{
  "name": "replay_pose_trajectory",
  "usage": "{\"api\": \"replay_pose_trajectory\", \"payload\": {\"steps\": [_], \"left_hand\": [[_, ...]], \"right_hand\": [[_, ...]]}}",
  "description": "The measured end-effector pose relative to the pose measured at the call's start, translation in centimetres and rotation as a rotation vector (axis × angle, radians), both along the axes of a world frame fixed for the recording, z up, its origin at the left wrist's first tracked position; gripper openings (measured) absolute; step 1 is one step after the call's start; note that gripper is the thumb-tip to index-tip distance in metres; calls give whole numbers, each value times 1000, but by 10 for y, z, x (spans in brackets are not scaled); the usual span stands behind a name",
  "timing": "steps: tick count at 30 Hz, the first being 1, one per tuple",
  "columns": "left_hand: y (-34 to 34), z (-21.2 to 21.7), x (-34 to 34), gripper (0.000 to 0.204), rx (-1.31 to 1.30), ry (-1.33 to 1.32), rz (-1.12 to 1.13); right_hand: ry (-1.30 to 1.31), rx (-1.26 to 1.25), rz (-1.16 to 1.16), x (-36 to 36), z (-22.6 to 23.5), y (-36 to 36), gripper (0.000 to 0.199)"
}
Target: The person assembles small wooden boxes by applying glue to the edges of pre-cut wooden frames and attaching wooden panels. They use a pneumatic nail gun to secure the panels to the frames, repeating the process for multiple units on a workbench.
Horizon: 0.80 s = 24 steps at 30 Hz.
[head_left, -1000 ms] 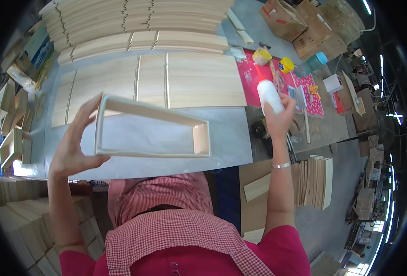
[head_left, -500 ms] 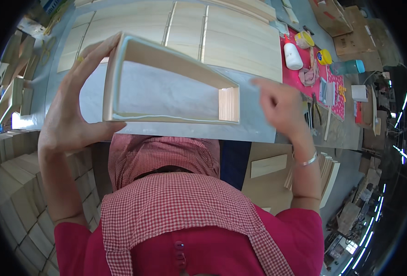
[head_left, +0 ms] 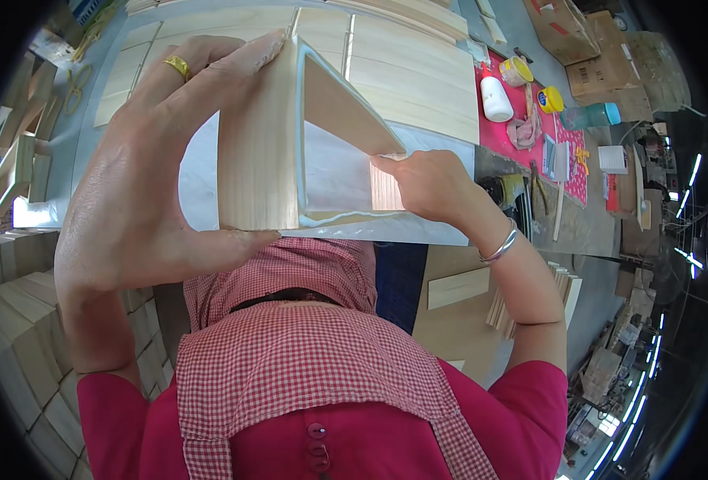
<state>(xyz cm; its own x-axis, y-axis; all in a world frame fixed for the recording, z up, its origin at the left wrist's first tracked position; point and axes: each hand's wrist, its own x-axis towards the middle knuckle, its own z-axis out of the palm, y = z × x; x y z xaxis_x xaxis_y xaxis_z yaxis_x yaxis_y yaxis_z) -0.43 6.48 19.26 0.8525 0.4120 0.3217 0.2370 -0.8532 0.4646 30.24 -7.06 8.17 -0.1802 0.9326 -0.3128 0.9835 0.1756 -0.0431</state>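
Workshop, crowded; right edge dark with strip lights. Light-grey table [head_left: 199, 176] across the middle, flat pale wood panels [head_left: 414, 88] laid over its far part.

Left hand [head_left: 130, 176]: grasping, fingers over the upper edge and thumb under the lower, spanning one short wall of an open rectangular pale-wood frame [head_left: 258, 144]. Right hand [head_left: 438, 186]: curled at the opposite short wall, a digit on its upper corner; full hold there hidden. Frame lies between both hands, seemingly raised above the table, open side toward the viewer, left end nearer. White bead [head_left: 346, 217] runs along its facing rim, thicker and wavy at the lower edge.

Beyond right hand: pink mat [head_left: 490, 144] bearing a white plastic bottle with a red nozzle [head_left: 496, 102]. Further right, a translucent teal bottle [head_left: 592, 116]. Brown cardboard boxes [head_left: 606, 68] behind. Lower left, stacked pale wood blocks [head_left: 30, 344].

Judgement: step in hand looks like two-handed handling of a frame with adhesive applied. Next move calls for even support at both ends, digits off the wet-looking bead.
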Motion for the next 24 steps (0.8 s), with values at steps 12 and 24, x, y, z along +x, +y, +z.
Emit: {"api": "replay_pose_trajectory", "payload": {"steps": [12, 24], "left_hand": [[14, -15, -21, 111, -77, 37, 56], [50, -178, -108, 110, -527, 203, 371]], "right_hand": [[-67, 79, -463, 57, 32, -45, 48], [-18, 502, -996, 279, -53, -63, 43]]}}
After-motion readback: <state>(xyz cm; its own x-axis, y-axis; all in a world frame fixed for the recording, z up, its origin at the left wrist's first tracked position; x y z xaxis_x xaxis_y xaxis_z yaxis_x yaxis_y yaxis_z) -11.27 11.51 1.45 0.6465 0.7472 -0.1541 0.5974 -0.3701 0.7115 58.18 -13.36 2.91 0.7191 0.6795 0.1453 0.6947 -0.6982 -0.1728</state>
